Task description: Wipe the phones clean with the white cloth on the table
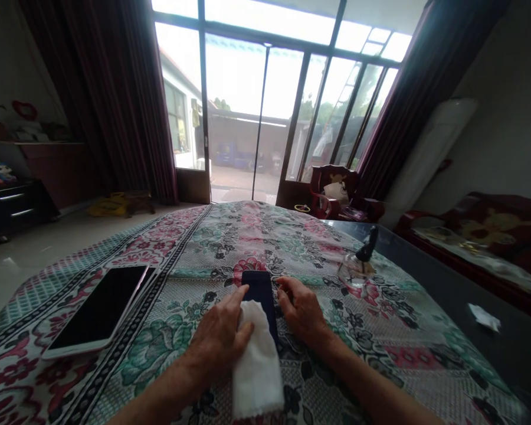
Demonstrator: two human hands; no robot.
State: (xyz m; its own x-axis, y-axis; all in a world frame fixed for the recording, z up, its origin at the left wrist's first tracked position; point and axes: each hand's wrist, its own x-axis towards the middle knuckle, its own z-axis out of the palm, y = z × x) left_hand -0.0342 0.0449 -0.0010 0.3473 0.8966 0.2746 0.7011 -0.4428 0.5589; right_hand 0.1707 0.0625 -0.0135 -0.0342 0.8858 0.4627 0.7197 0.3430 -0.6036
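In front of me a dark blue flat rectangular object (259,278), perhaps a phone or a case, lies on the patterned tablecloth. A white cloth or tissue (259,378) covers much of its near part and hangs toward me. My left hand (223,327) pinches the cloth between thumb and fingers, with the index finger stretched to the object's left edge. Along the right edge rests my right hand (303,310), fingers loosely bent and apart, holding nothing; whether it touches the object I cannot tell.
A white-framed tablet (100,307) with a dark screen lies to the left. On the right stands a clear spray bottle (356,271) with a black trigger head. A crumpled white tissue (484,317) sits on the dark surface (451,307) further right. Wooden chairs are beyond.
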